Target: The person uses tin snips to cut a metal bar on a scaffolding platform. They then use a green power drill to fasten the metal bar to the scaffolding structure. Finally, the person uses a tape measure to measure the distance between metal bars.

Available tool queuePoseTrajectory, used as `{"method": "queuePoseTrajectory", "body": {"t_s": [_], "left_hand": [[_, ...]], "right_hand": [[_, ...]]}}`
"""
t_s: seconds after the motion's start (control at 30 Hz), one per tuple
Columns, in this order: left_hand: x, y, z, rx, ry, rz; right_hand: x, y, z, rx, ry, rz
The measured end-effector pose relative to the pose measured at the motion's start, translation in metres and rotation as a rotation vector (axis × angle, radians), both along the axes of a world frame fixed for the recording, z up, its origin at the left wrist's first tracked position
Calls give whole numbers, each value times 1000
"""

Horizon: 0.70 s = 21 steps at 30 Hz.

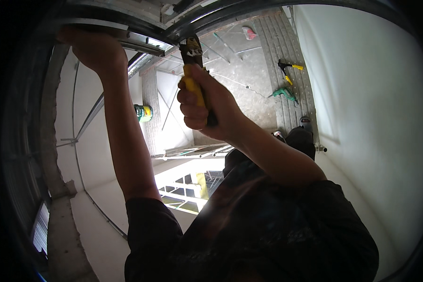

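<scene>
My right hand point(207, 101) is wrapped round the yellow handle of yellow-handled snips point(192, 84), raised in front of me. Their dark metal head points up and meets the corner where dark metal profiles point(174, 35) join overhead. Up at the left, my left hand point(96, 49) is closed on a metal profile point(141, 46) of the same frame. Its fingertips are dark and partly hidden by the metal. Both arms reach upward.
Far below on the floor lie a green power drill point(284, 94) with a cord, a black tool with yellow handles point(289, 70) and a red object point(249, 33). A green and yellow can point(144, 113) stands at the left. A white wall point(371, 117) rises at the right.
</scene>
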<state>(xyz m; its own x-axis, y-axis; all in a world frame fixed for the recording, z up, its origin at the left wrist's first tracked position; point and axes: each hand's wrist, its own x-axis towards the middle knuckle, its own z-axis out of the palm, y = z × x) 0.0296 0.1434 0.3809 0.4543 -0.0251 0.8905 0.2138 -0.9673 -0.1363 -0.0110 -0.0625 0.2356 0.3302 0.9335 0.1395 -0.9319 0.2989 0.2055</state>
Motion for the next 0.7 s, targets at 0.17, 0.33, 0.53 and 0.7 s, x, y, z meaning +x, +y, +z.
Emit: {"method": "queuePoseTrajectory", "body": {"t_s": [0.17,0.33,0.53,0.7], "left_hand": [[0,-12,-1,194,-14,20],[0,-14,0,65,-6,94],[-2,-4,-3,101,4,114],[5,-8,-2,108,-29,118]], "right_hand": [[9,18,-6,-172,352,60],[-1,9,-20,44,-42,5],[4,-5,1,227,100,61],[14,7,-19,133,104,19]]}}
